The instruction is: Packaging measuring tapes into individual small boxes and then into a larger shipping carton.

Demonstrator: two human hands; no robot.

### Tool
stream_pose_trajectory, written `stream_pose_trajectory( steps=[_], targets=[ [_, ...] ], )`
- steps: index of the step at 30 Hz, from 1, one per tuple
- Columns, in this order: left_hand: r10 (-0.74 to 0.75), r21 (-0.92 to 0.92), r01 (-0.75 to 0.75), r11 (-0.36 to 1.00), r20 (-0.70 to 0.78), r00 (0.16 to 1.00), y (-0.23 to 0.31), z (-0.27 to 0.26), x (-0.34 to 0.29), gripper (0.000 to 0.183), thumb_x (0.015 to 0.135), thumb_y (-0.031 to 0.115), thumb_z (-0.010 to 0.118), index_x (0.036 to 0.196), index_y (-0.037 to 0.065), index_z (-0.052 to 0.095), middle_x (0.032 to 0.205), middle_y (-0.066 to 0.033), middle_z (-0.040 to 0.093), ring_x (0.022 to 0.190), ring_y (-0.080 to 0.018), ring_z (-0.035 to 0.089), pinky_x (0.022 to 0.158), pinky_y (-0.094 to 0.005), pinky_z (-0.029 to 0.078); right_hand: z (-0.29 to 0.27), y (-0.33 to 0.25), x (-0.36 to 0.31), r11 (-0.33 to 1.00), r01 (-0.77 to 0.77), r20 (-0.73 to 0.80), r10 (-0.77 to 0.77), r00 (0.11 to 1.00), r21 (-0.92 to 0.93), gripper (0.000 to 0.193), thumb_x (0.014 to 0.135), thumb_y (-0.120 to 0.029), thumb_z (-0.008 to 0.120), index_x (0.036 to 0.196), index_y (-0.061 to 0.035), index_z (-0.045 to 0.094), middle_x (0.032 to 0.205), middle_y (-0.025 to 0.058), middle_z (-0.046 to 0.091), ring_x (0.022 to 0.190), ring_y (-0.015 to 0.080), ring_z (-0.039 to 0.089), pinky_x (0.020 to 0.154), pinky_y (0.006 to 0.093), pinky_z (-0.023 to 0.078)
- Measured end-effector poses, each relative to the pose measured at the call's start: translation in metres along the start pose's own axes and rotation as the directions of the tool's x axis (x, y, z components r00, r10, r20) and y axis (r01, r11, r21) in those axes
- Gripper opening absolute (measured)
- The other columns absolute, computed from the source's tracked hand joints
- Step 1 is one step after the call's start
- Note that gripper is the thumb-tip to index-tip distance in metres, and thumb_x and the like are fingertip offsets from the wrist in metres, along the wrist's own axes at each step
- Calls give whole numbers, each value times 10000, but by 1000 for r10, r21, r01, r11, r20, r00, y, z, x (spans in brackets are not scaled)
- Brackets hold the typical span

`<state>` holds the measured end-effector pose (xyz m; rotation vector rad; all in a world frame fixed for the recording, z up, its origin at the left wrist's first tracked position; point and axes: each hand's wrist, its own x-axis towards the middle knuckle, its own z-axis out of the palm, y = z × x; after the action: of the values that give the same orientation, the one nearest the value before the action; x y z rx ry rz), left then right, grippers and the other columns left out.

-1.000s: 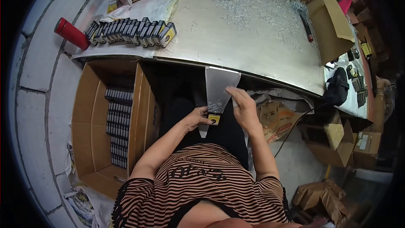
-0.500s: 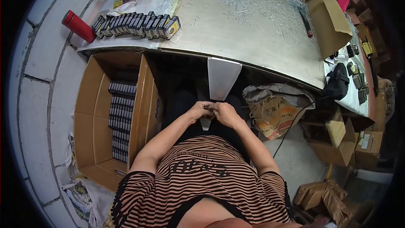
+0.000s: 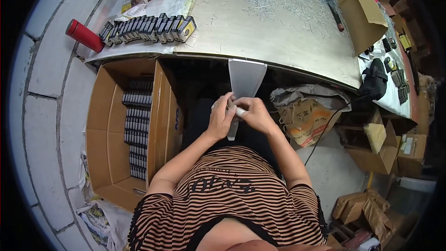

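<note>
Above my lap, in front of the upright white panel (image 3: 247,78) below the table edge, my two hands meet. My left hand (image 3: 220,118) points upward with its fingers curled in. My right hand (image 3: 257,115) reaches across from the right, thumb and fingers pinched together against the left fingers. A small whitish piece (image 3: 240,111) shows at the right fingertips; whether it is a wrap on a finger or a loose thing, I cannot tell. What lies between the fingers is hidden.
An open carton (image 3: 121,158) with rows of small dark boxes stands at my left. On the table (image 3: 223,37) are a row of black-and-yellow boxes (image 3: 148,29), a red flask (image 3: 85,35) and scattered clear slivers (image 3: 274,7). A paper sack (image 3: 306,121) and a black cable sit at right.
My left hand has turned more upright, its fingers now raised. The right hand has moved slightly right, and the whitish piece now shows at its fingertips. The view has shifted slightly.
</note>
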<state>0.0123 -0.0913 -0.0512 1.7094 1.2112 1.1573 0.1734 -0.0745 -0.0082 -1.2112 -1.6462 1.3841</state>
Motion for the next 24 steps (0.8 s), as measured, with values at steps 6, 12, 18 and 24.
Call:
stream_pose_trajectory(
  steps=[6,12,18,24],
  targets=[
    [170,-102,-188,977,-159,972,15,-30,28,610,1021,414,273,1418,-39,368,1397,-190,456,1314,-284,421,1105,-369,279,-25,-24,30,938,192,-31,-210,977,-289,153,804,-52,651,925,38,679,804,177,687,683,242,682,646,347,534],
    [-74,-191,44,981,-149,986,6,-33,22,445,1013,280,378,1288,-49,497,1288,-188,518,1221,-293,494,1059,-358,352,-62,-32,43,804,124,-117,-234,965,-581,184,771,-8,629,936,50,686,739,215,670,651,256,692,617,351,537],
    [0,-119,-13,993,-109,994,7,-27,20,388,978,208,470,1272,-42,506,1269,-168,528,1192,-278,514,1024,-354,385,-74,-22,44,831,-61,-182,-49,982,-554,195,773,-14,607,937,39,697,796,249,667,725,341,683,703,401,538],
    [33,-20,-35,999,-75,997,23,-24,26,410,931,178,560,1296,-1,503,1276,-161,524,1193,-283,512,1004,-359,395,-75,-21,36,883,-83,-182,-2,983,-462,216,760,7,597,948,42,697,704,215,664,666,294,694,668,374,540]
  ],
)
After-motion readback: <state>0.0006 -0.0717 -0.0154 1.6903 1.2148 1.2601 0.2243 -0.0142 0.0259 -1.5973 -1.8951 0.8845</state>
